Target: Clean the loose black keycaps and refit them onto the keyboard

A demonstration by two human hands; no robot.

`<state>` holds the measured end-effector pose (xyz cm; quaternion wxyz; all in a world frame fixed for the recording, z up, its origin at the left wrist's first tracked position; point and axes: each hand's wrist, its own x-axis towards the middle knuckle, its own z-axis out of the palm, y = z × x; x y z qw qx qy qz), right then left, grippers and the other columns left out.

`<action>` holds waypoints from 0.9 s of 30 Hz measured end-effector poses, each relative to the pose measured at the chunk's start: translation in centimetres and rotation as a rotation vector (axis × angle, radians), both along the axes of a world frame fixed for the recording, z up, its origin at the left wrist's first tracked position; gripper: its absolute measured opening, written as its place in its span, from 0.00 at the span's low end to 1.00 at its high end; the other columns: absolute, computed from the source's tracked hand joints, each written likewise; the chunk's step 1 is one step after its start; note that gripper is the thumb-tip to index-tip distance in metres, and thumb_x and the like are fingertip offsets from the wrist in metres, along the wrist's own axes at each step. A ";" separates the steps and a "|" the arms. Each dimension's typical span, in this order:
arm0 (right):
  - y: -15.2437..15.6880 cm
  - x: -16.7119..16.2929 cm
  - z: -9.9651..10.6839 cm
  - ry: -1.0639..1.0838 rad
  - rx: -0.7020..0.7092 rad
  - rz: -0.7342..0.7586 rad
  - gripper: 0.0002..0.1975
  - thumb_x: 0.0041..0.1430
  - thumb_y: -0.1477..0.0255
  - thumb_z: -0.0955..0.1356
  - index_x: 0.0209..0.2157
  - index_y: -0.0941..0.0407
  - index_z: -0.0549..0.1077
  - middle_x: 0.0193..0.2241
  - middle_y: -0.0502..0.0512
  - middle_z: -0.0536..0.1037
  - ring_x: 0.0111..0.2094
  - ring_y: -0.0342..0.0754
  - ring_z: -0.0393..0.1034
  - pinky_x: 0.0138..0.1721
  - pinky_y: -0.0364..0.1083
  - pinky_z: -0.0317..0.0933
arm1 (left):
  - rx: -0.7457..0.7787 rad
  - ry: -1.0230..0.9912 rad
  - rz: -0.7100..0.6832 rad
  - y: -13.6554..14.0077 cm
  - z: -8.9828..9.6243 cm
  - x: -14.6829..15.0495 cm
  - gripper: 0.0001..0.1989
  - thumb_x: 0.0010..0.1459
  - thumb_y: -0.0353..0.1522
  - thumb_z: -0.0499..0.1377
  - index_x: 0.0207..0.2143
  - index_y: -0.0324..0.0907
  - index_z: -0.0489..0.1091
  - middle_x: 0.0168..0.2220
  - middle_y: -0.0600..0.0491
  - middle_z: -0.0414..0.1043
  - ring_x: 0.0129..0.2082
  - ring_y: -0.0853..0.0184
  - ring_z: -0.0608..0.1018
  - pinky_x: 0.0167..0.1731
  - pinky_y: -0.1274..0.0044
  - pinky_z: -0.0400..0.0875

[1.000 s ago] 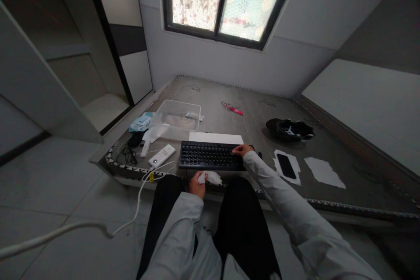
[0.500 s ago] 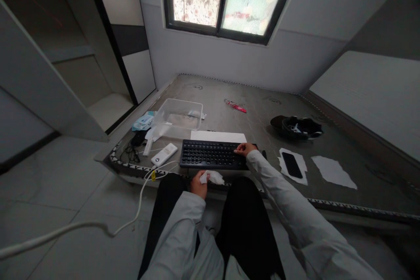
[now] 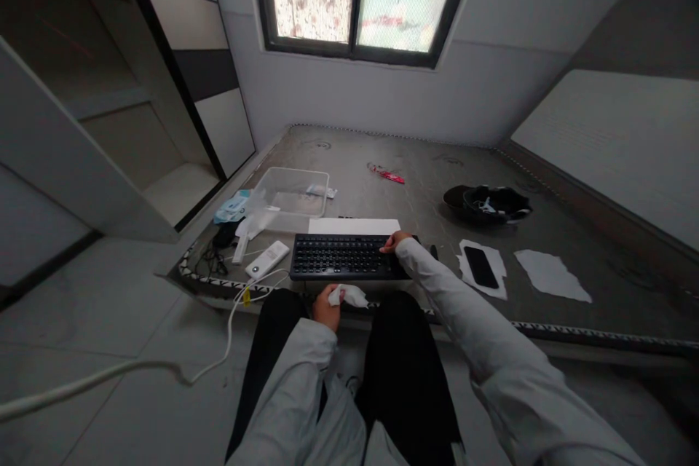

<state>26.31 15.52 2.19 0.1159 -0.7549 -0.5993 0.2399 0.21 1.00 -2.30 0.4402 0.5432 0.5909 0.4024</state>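
**Keyboard on bed edge: work under way, completion unproven**

Item one: a black keyboard [image 3: 338,255], lying flat along the near edge of the grey bed [image 3: 418,160], in front of your knees, keys up. A white sheet [image 3: 354,226] shows along its far side.

Item two: your right hand [image 3: 397,239], at the keyboard's right-hand end, thumb and fingers bent over the keys. Whether the fingertips are pinched together, or hold anything small, cannot be told at this size.

Item three: your left hand [image 3: 326,311], fingers closed on a crumpled white tissue [image 3: 352,296], just in front of the keyboard and apart from it.

Progress: judged by your right hand's place, the keyboard is the piece you are busy with, and it seems unfinished. No visible mark separates keys attended to from keys left, so the share done is uncertain. The tissue does not touch the keyboard.

Set apart to your right: a dark phone [image 3: 480,267] on a torn piece of paper [image 3: 499,267], with neither hand near it; beside it, a second torn piece [image 3: 551,277]. You may count the phone as laid aside; whether it is finished or waiting cannot be told.

To your left: a white power bank [image 3: 267,260], cable attached, and a clear tub [image 3: 298,222].
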 end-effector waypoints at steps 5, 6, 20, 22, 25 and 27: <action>-0.7 -0.6 0.1 -0.025 0.041 0.020 0.09 0.32 0.69 0.74 0.18 0.59 0.74 0.16 0.51 0.74 0.20 0.44 0.67 0.24 0.40 0.56 | 0.006 0.013 0.054 -0.2 0.4 -0.2 0.14 0.48 0.39 0.55 0.32 0.39 0.71 0.27 0.52 0.74 0.28 0.65 0.74 0.28 0.79 0.64; -0.9 -0.7 0.2 -0.029 0.053 0.029 0.09 0.32 0.69 0.74 0.18 0.59 0.74 0.17 0.52 0.75 0.21 0.44 0.67 0.24 0.40 0.56 | 0.006 0.006 0.056 -0.2 0.5 -0.3 0.14 0.48 0.39 0.55 0.32 0.39 0.72 0.26 0.52 0.74 0.27 0.65 0.74 0.27 0.79 0.64; -4.9 7.4 1.9 -0.162 0.186 -0.241 0.15 0.52 0.64 0.63 0.36 0.57 0.75 0.35 0.59 0.78 0.39 0.52 0.71 0.39 0.45 0.60 | -0.007 -0.077 0.114 -0.7 2.4 -1.8 0.18 0.43 0.44 0.57 0.29 0.39 0.72 0.18 0.55 0.71 0.22 0.65 0.73 0.21 0.79 0.65; -5.2 8.0 1.2 -0.151 0.137 -0.249 0.16 0.52 0.62 0.63 0.33 0.57 0.76 0.33 0.59 0.78 0.37 0.53 0.72 0.38 0.45 0.60 | 0.004 -0.074 0.103 -0.5 2.5 -1.8 0.18 0.43 0.45 0.57 0.29 0.39 0.72 0.20 0.54 0.72 0.24 0.64 0.74 0.22 0.78 0.66; -5.3 8.2 0.2 -0.131 0.115 -0.242 0.17 0.53 0.61 0.62 0.33 0.57 0.77 0.32 0.59 0.79 0.37 0.53 0.72 0.35 0.45 0.61 | 0.016 -0.068 0.097 -0.1 2.4 -1.5 0.20 0.42 0.47 0.57 0.28 0.39 0.72 0.22 0.52 0.73 0.26 0.63 0.74 0.24 0.78 0.67; -5.1 8.5 -0.2 -0.105 0.097 -0.219 0.18 0.53 0.60 0.62 0.35 0.56 0.77 0.32 0.58 0.79 0.37 0.52 0.72 0.35 0.44 0.61 | 0.000 -0.063 0.102 0.2 2.2 -1.2 0.21 0.42 0.48 0.57 0.28 0.39 0.72 0.21 0.53 0.72 0.25 0.63 0.74 0.24 0.77 0.67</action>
